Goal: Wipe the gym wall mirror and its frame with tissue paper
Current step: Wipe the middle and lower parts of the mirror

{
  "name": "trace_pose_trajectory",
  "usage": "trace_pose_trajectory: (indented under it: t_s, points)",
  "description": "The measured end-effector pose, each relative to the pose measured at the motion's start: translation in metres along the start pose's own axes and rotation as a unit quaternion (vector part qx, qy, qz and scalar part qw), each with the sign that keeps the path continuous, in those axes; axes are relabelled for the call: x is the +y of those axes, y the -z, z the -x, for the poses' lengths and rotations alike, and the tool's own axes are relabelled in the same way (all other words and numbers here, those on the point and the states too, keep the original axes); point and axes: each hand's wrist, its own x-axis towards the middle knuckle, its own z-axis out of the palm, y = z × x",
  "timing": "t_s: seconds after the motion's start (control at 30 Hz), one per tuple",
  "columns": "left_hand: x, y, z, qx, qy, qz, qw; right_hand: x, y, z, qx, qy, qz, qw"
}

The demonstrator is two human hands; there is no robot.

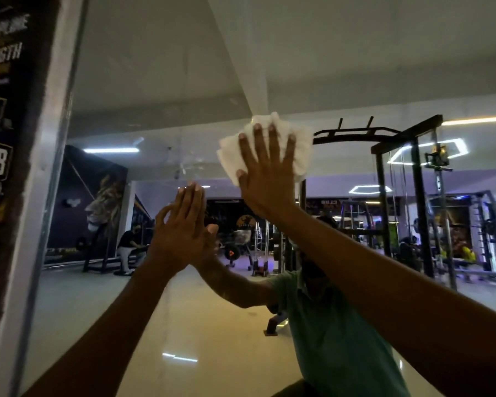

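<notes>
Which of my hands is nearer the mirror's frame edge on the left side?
Left. Your left hand rests flat on the mirror, closer to the frame. Your right hand presses the tissue farther right.

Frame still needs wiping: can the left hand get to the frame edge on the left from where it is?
Probably yes. The left hand lies flat on the mirror, holding nothing, with bare glass between it and the frame. But the tissue is under the right hand.

Wall mirror point(161, 116), tissue paper point(232, 156) and both palms flat against it.
</notes>
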Motion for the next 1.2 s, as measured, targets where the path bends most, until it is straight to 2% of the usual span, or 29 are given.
trace_pose_trajectory:
  t_s: [0.1, 0.17, 0.33, 0.43, 0.47, 0.6, 0.67, 0.73, 0.9, 1.07, 1.2]
  points:
    - [0.001, 0.002, 0.001, -0.003, -0.011, -0.013, 1.000, 0.004, -0.005, 0.040, -0.016, 0.105, -0.007, 0.994]
    - [0.001, 0.005, 0.001, -0.025, -0.012, -0.012, 1.000, 0.028, 0.002, 0.065, -0.008, 0.108, -0.025, 0.994]
    - [0.005, 0.002, 0.003, -0.027, -0.007, 0.002, 1.000, 0.100, 0.027, 0.089, -0.006, -0.064, 0.023, 0.998]
    - [0.009, -0.006, 0.003, -0.020, 0.012, 0.021, 0.999, 0.075, 0.025, 0.077, 0.010, -0.180, 0.023, 0.983]
    - [0.010, -0.008, 0.003, -0.019, 0.017, 0.028, 0.999, 0.055, 0.020, 0.068, 0.017, -0.187, 0.021, 0.982]
    - [0.005, -0.006, 0.002, -0.017, 0.006, 0.021, 1.000, -0.009, -0.003, 0.038, -0.011, -0.019, 0.004, 1.000]
    - [0.002, -0.001, 0.003, -0.025, 0.002, 0.008, 1.000, 0.003, -0.002, 0.041, -0.008, 0.040, -0.003, 0.999]
    - [0.002, 0.004, 0.005, -0.033, -0.004, 0.002, 0.999, 0.031, 0.006, 0.062, 0.003, 0.048, -0.018, 0.999]
    - [0.007, 0.003, 0.012, -0.014, 0.008, 0.002, 1.000, 0.095, 0.026, 0.121, -0.008, -0.057, 0.000, 0.998]
    - [0.000, -0.002, 0.020, -0.012, 0.005, 0.012, 1.000, 0.070, 0.019, 0.118, 0.007, -0.132, -0.020, 0.991]
    - [-0.019, -0.003, 0.032, -0.031, -0.006, -0.013, 0.999, 0.044, 0.011, 0.108, 0.000, -0.161, -0.029, 0.987]
